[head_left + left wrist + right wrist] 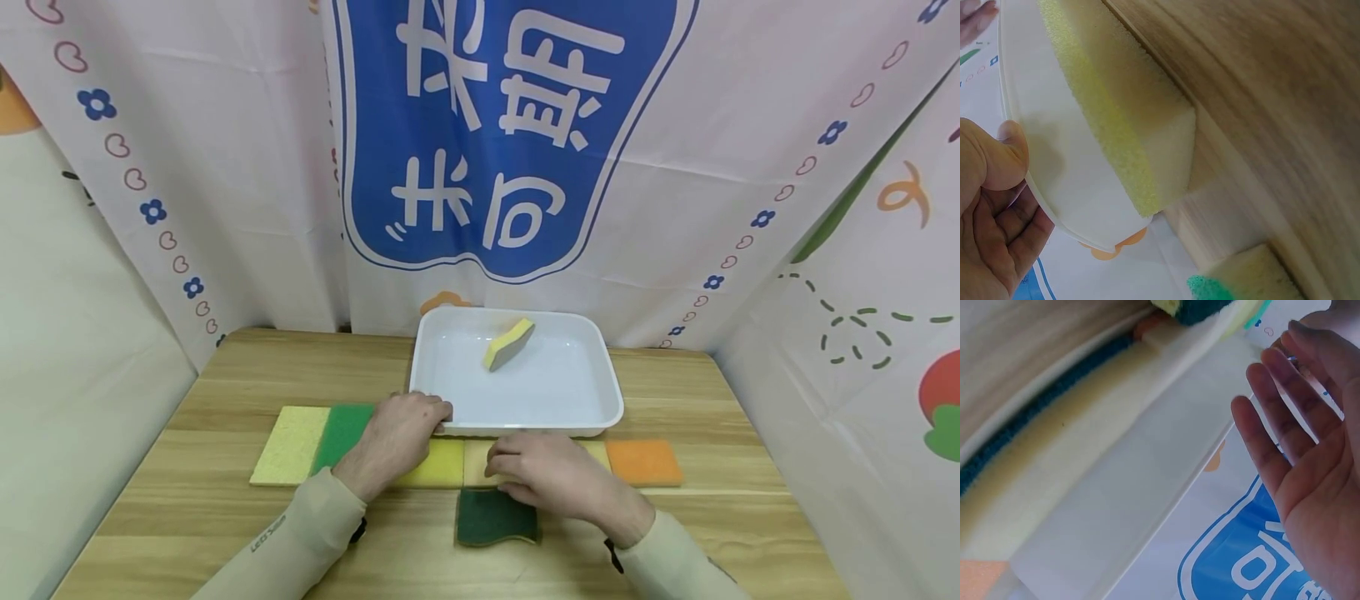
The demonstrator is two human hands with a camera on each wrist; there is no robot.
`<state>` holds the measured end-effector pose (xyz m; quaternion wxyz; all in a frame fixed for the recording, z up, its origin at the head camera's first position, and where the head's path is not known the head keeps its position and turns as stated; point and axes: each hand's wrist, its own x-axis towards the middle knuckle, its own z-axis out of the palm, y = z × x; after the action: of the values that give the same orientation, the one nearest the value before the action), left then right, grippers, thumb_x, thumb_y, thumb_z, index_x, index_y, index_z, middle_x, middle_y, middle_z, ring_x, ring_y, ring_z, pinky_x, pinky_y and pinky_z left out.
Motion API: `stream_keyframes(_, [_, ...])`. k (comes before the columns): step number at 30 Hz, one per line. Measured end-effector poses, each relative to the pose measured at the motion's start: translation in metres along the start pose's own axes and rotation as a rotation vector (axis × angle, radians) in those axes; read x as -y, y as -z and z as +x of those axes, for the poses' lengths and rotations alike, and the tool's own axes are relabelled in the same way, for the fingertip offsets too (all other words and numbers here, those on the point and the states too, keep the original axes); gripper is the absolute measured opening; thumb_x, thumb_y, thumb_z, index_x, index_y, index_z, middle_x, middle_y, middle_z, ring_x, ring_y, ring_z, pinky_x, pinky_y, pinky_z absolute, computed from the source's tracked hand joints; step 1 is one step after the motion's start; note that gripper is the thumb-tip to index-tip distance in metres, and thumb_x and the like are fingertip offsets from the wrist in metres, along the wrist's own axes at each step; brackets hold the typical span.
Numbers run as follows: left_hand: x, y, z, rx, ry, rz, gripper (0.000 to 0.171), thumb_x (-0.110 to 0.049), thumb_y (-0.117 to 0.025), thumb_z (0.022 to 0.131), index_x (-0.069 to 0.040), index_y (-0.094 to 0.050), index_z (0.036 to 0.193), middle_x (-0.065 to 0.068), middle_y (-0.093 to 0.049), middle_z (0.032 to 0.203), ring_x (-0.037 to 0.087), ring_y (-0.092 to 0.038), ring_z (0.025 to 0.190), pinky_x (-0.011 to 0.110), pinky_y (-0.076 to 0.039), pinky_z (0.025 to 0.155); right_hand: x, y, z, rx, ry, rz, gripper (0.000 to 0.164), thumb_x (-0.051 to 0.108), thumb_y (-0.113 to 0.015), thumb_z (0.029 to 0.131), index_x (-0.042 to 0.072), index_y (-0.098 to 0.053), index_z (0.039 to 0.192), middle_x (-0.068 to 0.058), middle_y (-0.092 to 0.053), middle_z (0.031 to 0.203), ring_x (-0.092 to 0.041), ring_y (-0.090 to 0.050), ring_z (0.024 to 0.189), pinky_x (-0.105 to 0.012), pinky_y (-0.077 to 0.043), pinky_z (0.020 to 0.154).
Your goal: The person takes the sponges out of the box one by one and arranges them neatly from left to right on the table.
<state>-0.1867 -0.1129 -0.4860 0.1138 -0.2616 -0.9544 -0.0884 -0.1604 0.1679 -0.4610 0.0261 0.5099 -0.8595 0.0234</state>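
Note:
A white rectangular tray [525, 400] stands at the back of the table, with a wavy yellow-and-grey sponge [510, 343] tilted inside. My left hand [397, 433] grips the tray's near left rim, thumb and fingers round its edge, as the left wrist view shows. Over the row of sponges hovers my right hand [555, 475], fingers loosely extended and holding nothing. Beneath it lie a cream sponge [475, 468] and others partly hidden. A dark green wavy scouring sponge [491, 521] lies in front of the row, close to the right thumb.
Along the tray's front runs the row: a pale yellow sponge [291, 446], a green sponge [347, 429], a yellow sponge [438, 462] and an orange sponge [645, 462]. Behind the wooden table [187, 517] hangs a white curtain [255, 208] with a blue panel.

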Motion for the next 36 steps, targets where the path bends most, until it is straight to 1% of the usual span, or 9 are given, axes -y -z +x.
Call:
stream_keyframes(7, [0.000, -0.001, 0.000, 0.003, 0.005, -0.006, 0.019, -0.003, -0.090, 0.100, -0.018, -0.081, 0.091, -0.004, -0.084, 0.088, 0.017, -0.078, 0.078, 0.034, -0.062, 0.064, -0.010, 0.006, 0.008, -0.051, -0.140, 0.001, 0.024, 0.030, -0.089, 0.108, 0.022, -0.085, 0.130, 0.006, -0.084, 0.133, -0.015, -0.080, 0.118, -0.036, -0.072, 0.093])
stream_keyframes(12, [0.000, -0.002, 0.000, -0.009, 0.002, -0.014, 0.019, -0.002, -0.090, 0.099, -0.017, -0.082, 0.092, -0.004, -0.085, 0.088, 0.018, -0.078, 0.079, 0.035, -0.063, 0.064, -0.019, 0.010, 0.014, -0.105, -0.222, -0.013, 0.023, 0.027, -0.089, 0.108, 0.022, -0.085, 0.129, 0.005, -0.083, 0.133, -0.018, -0.080, 0.120, -0.039, -0.072, 0.091])
stream_keyframes(14, [0.001, -0.002, -0.001, -0.014, 0.000, -0.014, 0.019, -0.001, -0.090, 0.099, -0.017, -0.082, 0.091, -0.004, -0.085, 0.089, 0.018, -0.079, 0.079, 0.035, -0.063, 0.064, -0.022, 0.011, 0.016, -0.113, -0.252, -0.017, 0.023, 0.027, -0.088, 0.108, 0.022, -0.085, 0.131, 0.005, -0.083, 0.134, -0.018, -0.080, 0.122, -0.039, -0.072, 0.091])
stream_keyframes(19, [0.000, -0.002, -0.001, -0.015, -0.001, -0.013, 0.019, -0.001, -0.089, 0.099, -0.017, -0.082, 0.092, -0.004, -0.085, 0.089, 0.018, -0.079, 0.079, 0.035, -0.063, 0.064, -0.031, 0.014, 0.022, -0.094, -0.317, -0.005, 0.028, 0.028, -0.089, 0.108, 0.022, -0.084, 0.135, 0.004, -0.083, 0.138, -0.021, -0.081, 0.125, -0.042, -0.073, 0.092])
stream_keyframes(24, [0.000, -0.002, -0.001, -0.021, -0.003, -0.011, 0.019, -0.001, -0.089, 0.099, -0.017, -0.082, 0.091, -0.004, -0.085, 0.088, 0.018, -0.079, 0.078, 0.034, -0.062, 0.063, -0.041, 0.013, 0.028, -0.085, -0.357, 0.012, 0.031, 0.026, -0.090, 0.107, 0.022, -0.084, 0.137, 0.003, -0.083, 0.141, -0.024, -0.081, 0.127, -0.047, -0.073, 0.093])
stream_keyframes(28, [0.000, -0.002, -0.001, -0.033, -0.008, -0.006, 0.019, -0.003, -0.089, 0.100, -0.017, -0.081, 0.090, -0.004, -0.084, 0.086, 0.018, -0.079, 0.078, 0.035, -0.062, 0.062, -0.049, 0.012, 0.034, -0.083, -0.381, 0.021, 0.032, 0.025, -0.089, 0.107, 0.021, -0.083, 0.138, 0.001, -0.082, 0.143, -0.026, -0.081, 0.128, -0.048, -0.073, 0.093])
stream_keyframes(32, [0.001, -0.002, -0.001, -0.043, -0.016, -0.008, 0.018, -0.005, -0.088, 0.101, -0.017, -0.081, 0.089, -0.004, -0.083, 0.085, 0.019, -0.079, 0.078, 0.035, -0.062, 0.062, -0.060, 0.010, 0.040, -0.075, -0.412, 0.028, 0.034, 0.026, -0.088, 0.108, 0.020, -0.082, 0.141, -0.002, -0.081, 0.146, -0.028, -0.081, 0.132, -0.050, -0.072, 0.097])
stream_keyframes(36, [0.001, -0.002, -0.001, -0.051, -0.021, -0.014, 0.018, -0.005, -0.088, 0.101, -0.017, -0.081, 0.089, -0.004, -0.083, 0.085, 0.019, -0.080, 0.078, 0.036, -0.062, 0.063, -0.071, 0.007, 0.047, -0.066, -0.456, 0.061, 0.038, 0.024, -0.088, 0.109, 0.018, -0.080, 0.146, -0.004, -0.080, 0.150, -0.031, -0.079, 0.136, -0.053, -0.071, 0.104])
